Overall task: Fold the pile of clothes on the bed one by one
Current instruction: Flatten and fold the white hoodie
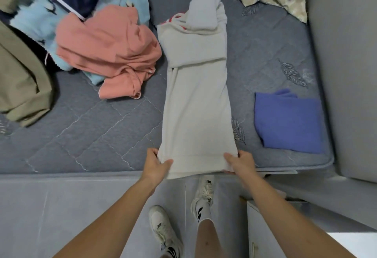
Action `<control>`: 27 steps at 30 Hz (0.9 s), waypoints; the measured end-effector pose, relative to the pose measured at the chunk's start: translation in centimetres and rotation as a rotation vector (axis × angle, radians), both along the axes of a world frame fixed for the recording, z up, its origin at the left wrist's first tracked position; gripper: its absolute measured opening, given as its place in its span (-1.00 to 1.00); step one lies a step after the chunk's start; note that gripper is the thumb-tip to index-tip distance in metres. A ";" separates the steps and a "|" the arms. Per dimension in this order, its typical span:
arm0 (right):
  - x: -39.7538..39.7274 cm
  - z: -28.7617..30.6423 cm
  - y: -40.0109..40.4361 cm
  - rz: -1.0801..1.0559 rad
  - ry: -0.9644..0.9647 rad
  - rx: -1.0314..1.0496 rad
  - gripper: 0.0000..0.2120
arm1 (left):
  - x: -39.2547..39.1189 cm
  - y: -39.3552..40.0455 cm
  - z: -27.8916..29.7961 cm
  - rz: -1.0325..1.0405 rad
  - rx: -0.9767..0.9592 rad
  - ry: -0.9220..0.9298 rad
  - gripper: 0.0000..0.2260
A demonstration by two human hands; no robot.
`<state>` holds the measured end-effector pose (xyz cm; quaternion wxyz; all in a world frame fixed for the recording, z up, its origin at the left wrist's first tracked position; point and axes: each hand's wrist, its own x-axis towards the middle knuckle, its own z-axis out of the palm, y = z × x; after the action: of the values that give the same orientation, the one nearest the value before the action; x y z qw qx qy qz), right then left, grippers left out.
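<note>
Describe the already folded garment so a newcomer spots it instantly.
Start at the grey quilted mattress and go to its right edge beside the grey wall. The blue-violet garment lies there, right of the long cream hoodie. It alone is a neat, compact square.

Grey quilted bed [85, 135]: cream hoodie [196, 98], blue folded garment [289, 121], clothes pile [81, 39].

Bare mattress [85, 127] lies left of the grey hoodie [196, 98]; a salmon garment [106, 51] crowds its upper left. A folded blue cloth [289, 121] blocks its right.
</note>
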<state>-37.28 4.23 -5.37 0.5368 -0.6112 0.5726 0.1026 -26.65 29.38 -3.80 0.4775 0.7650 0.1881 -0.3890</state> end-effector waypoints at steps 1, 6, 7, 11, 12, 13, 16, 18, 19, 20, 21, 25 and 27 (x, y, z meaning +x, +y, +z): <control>-0.8 0.3 0.2 -0.011 0.031 -0.004 -0.90 | -0.7 0.4 0.2 -0.002 0.004 0.029 -0.70; -0.8 4.9 1.2 -0.195 -0.024 0.043 -0.84 | -1.5 -0.1 2.6 0.129 -0.015 -0.026 -0.62; -0.1 6.0 1.1 -0.245 -0.068 0.054 -0.78 | -0.8 -0.7 3.3 0.183 -0.044 -0.066 -0.58; 5.3 10.2 -0.3 -0.419 -0.209 0.111 -0.69 | 4.7 -3.7 6.2 0.347 -0.150 -0.170 -0.54; 6.9 10.8 -1.0 -0.438 -0.217 0.126 -0.72 | 6.4 -4.6 6.8 0.364 -0.152 -0.185 -0.58; 8.7 11.4 -1.8 -0.445 -0.218 0.137 -0.76 | 8.1 -5.5 7.3 0.380 -0.147 -0.202 -0.64; 13.9 11.3 -4.3 -0.434 -0.199 0.121 -0.86 | 12.8 -7.9 7.7 0.423 -0.160 -0.213 -0.80; 16.8 10.7 -5.6 -0.425 -0.209 0.089 -0.91 | 15.3 -9.1 7.1 0.421 -0.225 -0.197 -0.83; 17.9 10.2 -6.2 -0.417 -0.226 0.083 -0.90 | 16.2 -9.4 6.5 0.397 -0.239 -0.202 -0.79; 18.7 9.7 -6.5 -0.386 -0.253 0.078 -0.86 | 16.6 -9.5 5.9 0.336 -0.202 -0.239 -0.71; 19.1 9.1 -6.6 -0.299 -0.265 0.025 -0.78 | 16.6 -9.4 5.3 0.220 -0.105 -0.321 -0.61; 16.0 5.9 -5.5 0.583 -0.194 -0.621 -0.51 | 13.3 -8.5 2.5 -0.409 0.224 -0.662 -0.42; 14.2 3.8 -4.6 0.892 -0.190 -0.692 -0.43 | 11.6 -8.5 1.4 -0.570 0.290 -0.604 -0.38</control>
<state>-23.04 -0.40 -1.59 0.2594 -0.9403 0.2086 0.0705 -15.03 20.90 -2.38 0.2723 0.9249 -0.1261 -0.2336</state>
